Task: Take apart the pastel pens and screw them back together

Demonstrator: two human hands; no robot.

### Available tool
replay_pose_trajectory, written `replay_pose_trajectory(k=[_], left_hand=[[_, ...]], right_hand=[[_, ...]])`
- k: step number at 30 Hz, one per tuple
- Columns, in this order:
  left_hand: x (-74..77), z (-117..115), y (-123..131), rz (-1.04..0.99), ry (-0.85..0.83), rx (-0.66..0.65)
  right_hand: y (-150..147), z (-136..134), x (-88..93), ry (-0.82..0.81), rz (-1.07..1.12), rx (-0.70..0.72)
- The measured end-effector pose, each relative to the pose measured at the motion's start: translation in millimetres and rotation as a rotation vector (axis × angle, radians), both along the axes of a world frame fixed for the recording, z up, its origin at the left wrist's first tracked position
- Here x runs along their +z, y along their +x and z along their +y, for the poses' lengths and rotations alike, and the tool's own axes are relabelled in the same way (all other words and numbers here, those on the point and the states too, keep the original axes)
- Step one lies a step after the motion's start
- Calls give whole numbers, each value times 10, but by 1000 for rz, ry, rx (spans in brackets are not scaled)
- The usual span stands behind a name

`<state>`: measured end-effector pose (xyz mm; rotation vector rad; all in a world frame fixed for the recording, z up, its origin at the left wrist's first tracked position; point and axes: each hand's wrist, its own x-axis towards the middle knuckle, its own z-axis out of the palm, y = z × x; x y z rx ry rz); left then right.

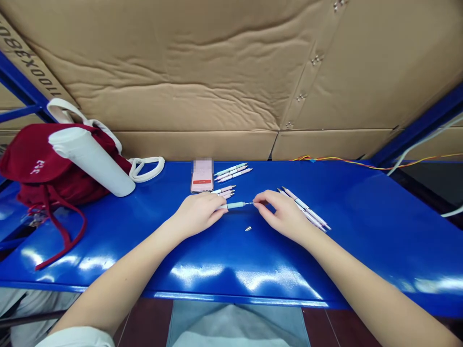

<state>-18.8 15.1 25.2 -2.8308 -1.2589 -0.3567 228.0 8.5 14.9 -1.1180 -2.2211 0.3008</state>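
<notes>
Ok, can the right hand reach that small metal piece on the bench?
Probably yes: nothing lies between the right hand and the small metal piece, though its fingers are on the pen the left hand holds.

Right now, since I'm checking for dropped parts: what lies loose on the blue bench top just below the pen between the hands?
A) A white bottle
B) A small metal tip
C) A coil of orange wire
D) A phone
B. The small metal tip lies alone on the blue bench top, just below the pale green pen held between the left hand and right hand.
</notes>
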Motion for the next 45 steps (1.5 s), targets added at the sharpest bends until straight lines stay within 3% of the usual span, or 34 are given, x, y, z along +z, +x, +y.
replay_pose_trajectory(k=[28,38,41,45], left_hand=[[7,-27,29,-7,4,-46],[-21,-15,21,-16,8,-39],[-25,10,1,-15,4,-19],[-34,34,-23,-26,12,31]], right_hand=[[-40,-15,-4,-5,-33,60],[-87,-50,-103,-211,72,65],[-30,-50,-37,-220,-45,33],[-17,-67,38,-244,-226,217]])
